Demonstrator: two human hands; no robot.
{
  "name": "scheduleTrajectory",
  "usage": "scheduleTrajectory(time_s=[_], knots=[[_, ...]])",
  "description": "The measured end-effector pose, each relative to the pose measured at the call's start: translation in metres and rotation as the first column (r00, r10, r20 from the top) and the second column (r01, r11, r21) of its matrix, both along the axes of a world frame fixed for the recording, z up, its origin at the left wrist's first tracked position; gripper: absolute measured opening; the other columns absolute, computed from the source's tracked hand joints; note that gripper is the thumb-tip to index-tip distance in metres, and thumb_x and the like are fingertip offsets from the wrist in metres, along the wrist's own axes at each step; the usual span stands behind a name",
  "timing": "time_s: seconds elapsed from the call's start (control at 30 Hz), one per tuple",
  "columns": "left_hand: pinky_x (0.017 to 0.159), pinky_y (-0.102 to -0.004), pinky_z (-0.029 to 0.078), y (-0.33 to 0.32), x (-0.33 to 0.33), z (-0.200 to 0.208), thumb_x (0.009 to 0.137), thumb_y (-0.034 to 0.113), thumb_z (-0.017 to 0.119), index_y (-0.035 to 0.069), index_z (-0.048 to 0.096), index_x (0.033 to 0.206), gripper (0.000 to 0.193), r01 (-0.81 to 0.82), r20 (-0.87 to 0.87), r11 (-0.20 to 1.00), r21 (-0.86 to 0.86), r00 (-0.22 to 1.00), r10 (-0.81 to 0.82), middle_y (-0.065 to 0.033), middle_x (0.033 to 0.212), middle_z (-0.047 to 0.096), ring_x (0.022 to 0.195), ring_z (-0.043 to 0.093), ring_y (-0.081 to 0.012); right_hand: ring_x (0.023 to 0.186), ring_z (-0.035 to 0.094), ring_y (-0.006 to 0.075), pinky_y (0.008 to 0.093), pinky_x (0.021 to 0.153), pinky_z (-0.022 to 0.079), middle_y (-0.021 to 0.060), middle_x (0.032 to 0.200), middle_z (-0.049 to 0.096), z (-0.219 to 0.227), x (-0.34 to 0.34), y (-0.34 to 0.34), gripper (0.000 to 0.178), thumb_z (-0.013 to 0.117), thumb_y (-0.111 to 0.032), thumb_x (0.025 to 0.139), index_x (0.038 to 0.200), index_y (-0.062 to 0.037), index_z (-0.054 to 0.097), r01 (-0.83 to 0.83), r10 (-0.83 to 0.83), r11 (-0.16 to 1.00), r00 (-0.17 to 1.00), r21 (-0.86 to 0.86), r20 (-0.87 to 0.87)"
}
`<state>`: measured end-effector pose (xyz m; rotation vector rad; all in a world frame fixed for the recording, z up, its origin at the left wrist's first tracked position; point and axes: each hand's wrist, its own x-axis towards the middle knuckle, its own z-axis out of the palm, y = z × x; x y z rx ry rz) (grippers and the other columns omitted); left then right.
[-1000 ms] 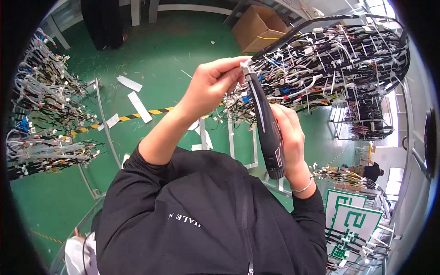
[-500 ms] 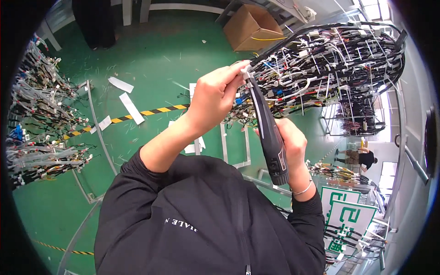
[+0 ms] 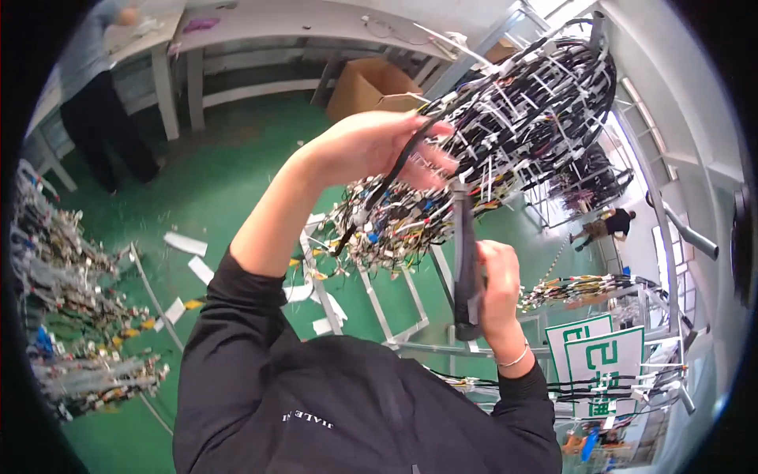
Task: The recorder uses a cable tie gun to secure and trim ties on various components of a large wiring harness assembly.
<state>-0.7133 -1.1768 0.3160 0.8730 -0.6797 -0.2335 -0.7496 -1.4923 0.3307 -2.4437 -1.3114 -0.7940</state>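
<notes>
Beside the wire bundle: a black cable is crossing the left hand (its grip I cannot tell)
Black tool: right hand is clasping it
Tool tip: keeping left fingers clear seems wise

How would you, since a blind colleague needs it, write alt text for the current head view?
The right hand holds a black handheld tool; a black cable crosses the blurred left hand, its grip unclear, beside a large tangle of wires. Below is a green floor; a cardboard box stands beyond.
</notes>
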Motion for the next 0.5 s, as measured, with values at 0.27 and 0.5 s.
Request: scheduleTrajectory(time_s=[0.27, 0.5], knots=[[0.074, -0.0205, 0.059, 0.002, 0.111, 0.065, 0.107, 0.022, 0.047, -0.005, 0.047, 0.142, 0.044, 0.167, 0.024, 0.963, -0.213, 0.986, -0.166, -0.0133, 0.118, 0.07, 0.094, 0.07, -0.0134, 0.092, 0.061, 0.016, 0.029, 0.084, 0.05, 0.0081, 0.104, 0.065, 0.045, 0.016, 0.048, 0.033, 0.071, -0.002, 0.084, 0.114, 0.0026, 0.061, 0.199, -0.037, 0.885, 0.932, 0.422, -0.362], [0.054, -0.017, 0.045, 0.013, 0.141, 0.077, 0.103, 0.022, 0.057, -0.004, 0.056, 0.131, 0.038, 0.258, 0.051, 0.928, -0.267, 0.966, -0.254, -0.0095, 0.103, 0.071, 0.066, 0.056, -0.0059, 0.102, 0.064, 0.0202, 0.0359, 0.094, 0.051, 0.0119, 0.111, 0.064, 0.059, 0.04, 0.097, 0.037, 0.07, 0.001, 0.085, 0.12, 0.0035, 0.059, 0.266, -0.051, 0.795, 0.925, 0.545, -0.376]])
